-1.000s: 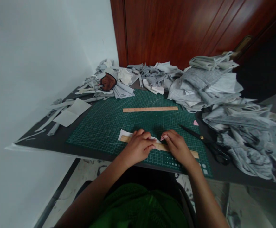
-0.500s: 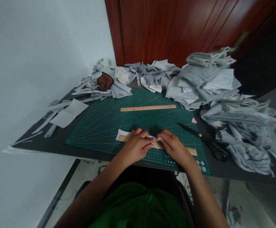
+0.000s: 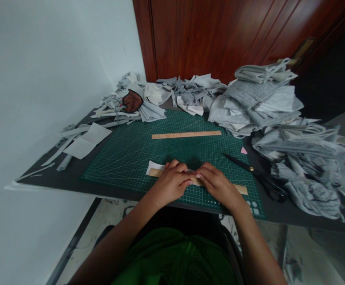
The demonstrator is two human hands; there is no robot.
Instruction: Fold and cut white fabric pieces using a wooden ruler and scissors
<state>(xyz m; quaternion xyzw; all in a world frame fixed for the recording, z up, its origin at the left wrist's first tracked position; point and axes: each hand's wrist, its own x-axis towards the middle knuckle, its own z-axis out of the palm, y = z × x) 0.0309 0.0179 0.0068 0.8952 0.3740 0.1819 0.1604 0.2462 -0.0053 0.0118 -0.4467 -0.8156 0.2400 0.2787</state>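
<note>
Near the front edge of the green cutting mat (image 3: 124,158), a wooden ruler (image 3: 240,189) lies along a strip of white cloth (image 3: 153,164). My left hand (image 3: 174,180) is closed over the middle of both, thumb and fingers pinching the cloth at the ruler. Just right of it, my right hand (image 3: 215,182) pinches the same cloth with fingertips bent together. Between the hands, the cloth's far edge bulges up a little beside the ruler. The hands cover much of the strip.
A second wooden ruler (image 3: 186,134) lies farther back on the mat. Black scissors (image 3: 261,178) rest at the right, below a pink chalk-like piece (image 3: 243,150). Grey cloth heaps (image 3: 249,99) line the back and right; a white folded sheet (image 3: 87,140) lies left.
My right fingertips have shifted slightly along the cloth, and its edge between my hands shows a little more. Both hands stay at the ruler; the whole view has moved slightly.
</note>
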